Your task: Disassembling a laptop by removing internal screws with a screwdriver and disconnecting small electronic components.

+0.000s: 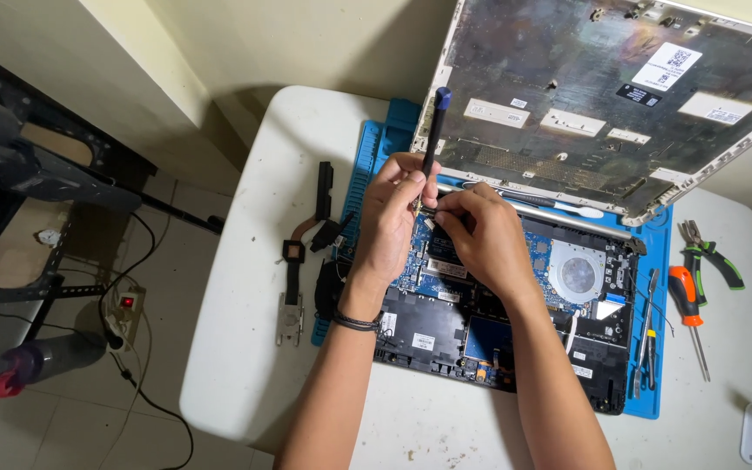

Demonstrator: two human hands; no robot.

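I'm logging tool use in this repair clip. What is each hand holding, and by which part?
The left hand grips a dark screwdriver low on its shaft, near the tip. The right hand pinches something tiny beside the tip; it cannot be told what.

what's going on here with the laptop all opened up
A person is working on an opened laptop that lies on a blue mat on a white table. The left hand holds a dark screwdriver upright over the board, and the right hand pinches something small beside its tip. The removed bottom cover leans up behind. A heat pipe assembly lies off to the left, and an orange-handled screwdriver, pliers and tweezers lie to the right.
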